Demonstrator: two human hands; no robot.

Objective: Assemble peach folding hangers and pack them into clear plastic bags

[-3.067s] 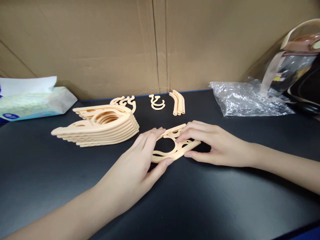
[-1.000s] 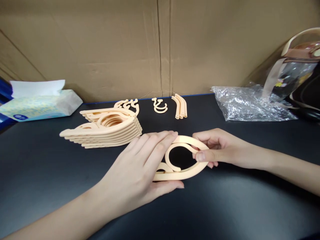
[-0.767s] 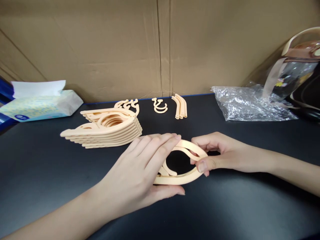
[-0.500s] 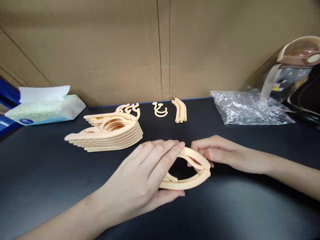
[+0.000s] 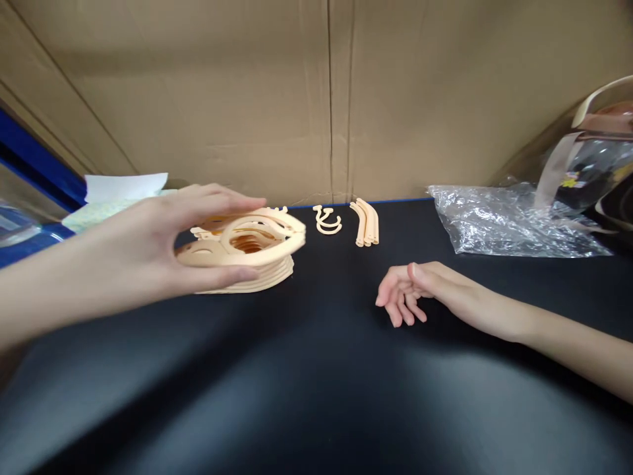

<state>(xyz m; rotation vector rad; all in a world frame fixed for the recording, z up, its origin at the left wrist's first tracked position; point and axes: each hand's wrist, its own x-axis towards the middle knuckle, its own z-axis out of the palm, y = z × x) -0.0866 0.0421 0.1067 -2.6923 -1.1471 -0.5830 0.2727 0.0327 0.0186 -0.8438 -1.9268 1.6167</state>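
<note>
My left hand (image 5: 165,241) grips a folded cream plastic hanger (image 5: 283,249) between thumb and fingers. That hanger is right at the top of a stack of matching folded hangers (image 5: 270,280); whether it touches the stack I cannot tell. The hand covers much of the stack's left side. Over the dark table to the right, my right hand (image 5: 420,293) is held with fingers loosely curled and apart, nothing in it. Loose cream hooks (image 5: 329,227) lie beyond the stack, beside several slim curved cream pieces (image 5: 367,224).
A crinkled clear plastic bag (image 5: 514,221) lies at the back right, in front of a bottle with a strap (image 5: 558,165). A tissue pack (image 5: 119,194) is partly hidden at the left. Cardboard (image 5: 237,99) stands along the table's back edge.
My left hand has carried the folded hanger leftward and away from me to the stack. My right hand has come off the hanger and stayed at the right.
</note>
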